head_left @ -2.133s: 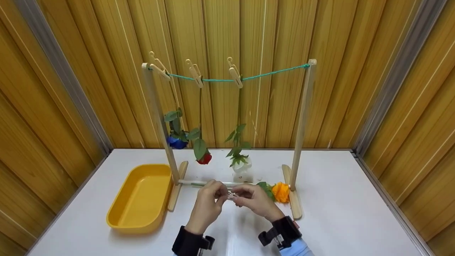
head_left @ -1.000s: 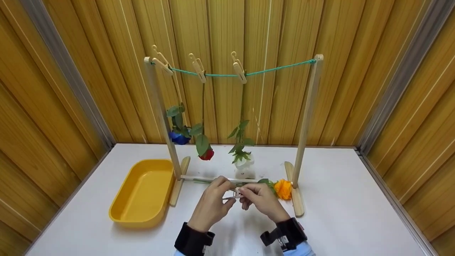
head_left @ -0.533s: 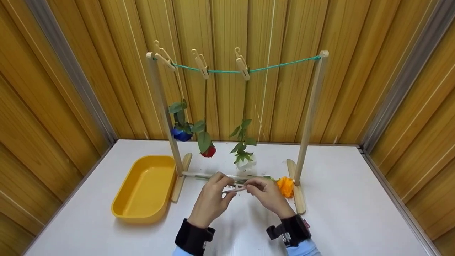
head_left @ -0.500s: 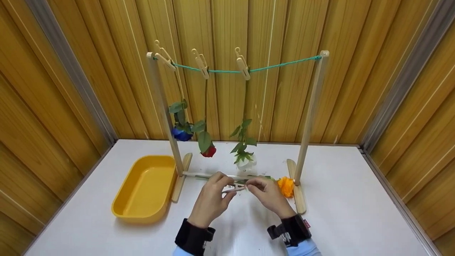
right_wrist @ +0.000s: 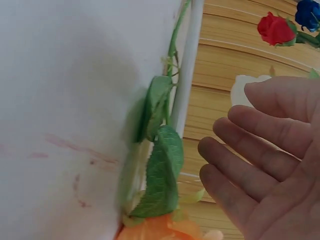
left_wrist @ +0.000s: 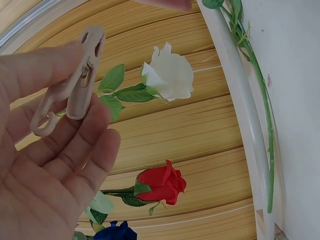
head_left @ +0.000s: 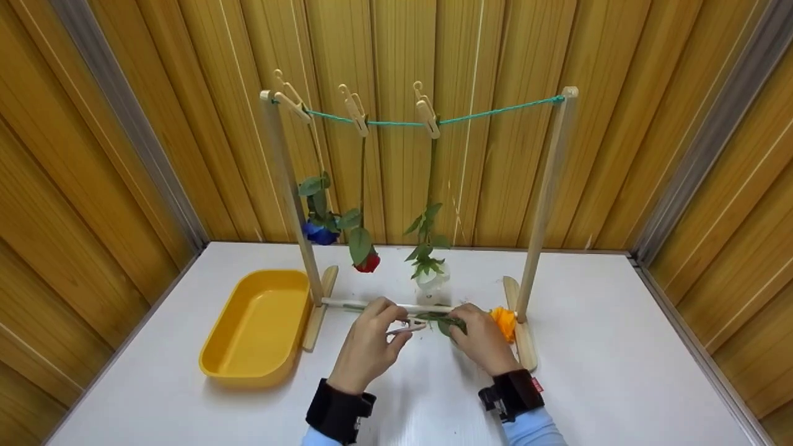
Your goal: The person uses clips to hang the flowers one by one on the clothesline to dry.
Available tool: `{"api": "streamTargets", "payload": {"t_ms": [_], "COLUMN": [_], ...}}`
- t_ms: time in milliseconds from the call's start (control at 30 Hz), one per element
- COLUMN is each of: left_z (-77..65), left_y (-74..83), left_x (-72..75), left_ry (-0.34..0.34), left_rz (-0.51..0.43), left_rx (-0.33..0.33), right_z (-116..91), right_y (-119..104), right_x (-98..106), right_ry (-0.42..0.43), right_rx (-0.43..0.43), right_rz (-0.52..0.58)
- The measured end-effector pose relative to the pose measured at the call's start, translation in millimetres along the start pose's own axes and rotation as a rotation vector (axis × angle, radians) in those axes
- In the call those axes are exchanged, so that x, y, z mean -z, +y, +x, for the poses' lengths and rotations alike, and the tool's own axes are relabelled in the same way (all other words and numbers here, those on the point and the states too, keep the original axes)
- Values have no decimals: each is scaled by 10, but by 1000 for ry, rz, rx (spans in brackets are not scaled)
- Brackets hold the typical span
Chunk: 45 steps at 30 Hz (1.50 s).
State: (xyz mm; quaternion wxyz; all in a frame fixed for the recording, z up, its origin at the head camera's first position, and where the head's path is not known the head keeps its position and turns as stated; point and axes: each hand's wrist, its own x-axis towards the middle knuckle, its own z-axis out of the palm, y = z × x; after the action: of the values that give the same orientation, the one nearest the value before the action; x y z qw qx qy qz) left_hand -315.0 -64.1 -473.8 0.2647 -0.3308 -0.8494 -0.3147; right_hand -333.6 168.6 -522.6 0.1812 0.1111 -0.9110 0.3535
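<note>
My left hand [head_left: 370, 347] pinches a beige plastic clothespin [left_wrist: 82, 75] with a hooked end between thumb and fingers. The clothespin's far end points toward my right hand. Over the leaves of an orange rose [head_left: 505, 323] is my right hand [head_left: 486, 341], fingers fairly straight and apart, holding nothing in the right wrist view [right_wrist: 265, 155]. The rose lies on the table along the rack's bottom bar, its green stem [left_wrist: 267, 125] stretching left. Three roses hang head down from clothespins on a green line [head_left: 396, 123]: blue [head_left: 321, 233], red [head_left: 367, 262] and white [head_left: 433, 277].
A wooden rack with a left post [head_left: 291, 198] and right post [head_left: 548, 204] stands on the white table [head_left: 619, 347]. Its white bottom bar [head_left: 334, 302] runs between the feet. A yellow tub [head_left: 214, 365] sits at the left, close to the left foot. Wood-patterned walls surround the table.
My right hand has let go of the clothespin and moved right, over the orange rose's leaves. My left hand keeps the clothespin. The head view has tilted slightly.
</note>
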Motion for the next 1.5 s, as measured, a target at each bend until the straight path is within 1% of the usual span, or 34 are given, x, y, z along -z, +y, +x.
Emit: {"api": "streamTargets", "payload": {"t_ms": [133,300,400,533,700,800,967,1100,1267,1367,1500], "left_z": [5,9,11,10,1,1,1,2,-5,-10,-7], "left_y": [10,16,10,9,3,-2,-11,-11,-9,-5,-3], "left_x": [7,14,13,21,33,40,40,44,49,54,64], "left_ry": [-15,-21,-18,-22,-16,-7,1,12,15,5,2], "left_rz": [5,16,20,19,25,35,52,59,65,64,62], "left_rx": [10,6,4,16,19,12,3,0,0,13,20], "right_z": [0,-13,-19,-29,-44,-54,-73,-77,-84,-80,-61], "right_y": [55,91,89,78,58,50,27,-5,-25,-38,-81], "right_x": [-47,-84,-87,-79,-62,-60,-77,-112,-129,-99,8], "right_ry": [-21,-83,-115,-132,-151,-148,-128,-127,-115,-112,-89], "right_rx": [-28,-78,-112,-123,-108,-99,-50,-29,19,37,30], "right_rz": [-24,-73,-77,-94,-136,-169,-237,-254,-279,-279,-279]}}
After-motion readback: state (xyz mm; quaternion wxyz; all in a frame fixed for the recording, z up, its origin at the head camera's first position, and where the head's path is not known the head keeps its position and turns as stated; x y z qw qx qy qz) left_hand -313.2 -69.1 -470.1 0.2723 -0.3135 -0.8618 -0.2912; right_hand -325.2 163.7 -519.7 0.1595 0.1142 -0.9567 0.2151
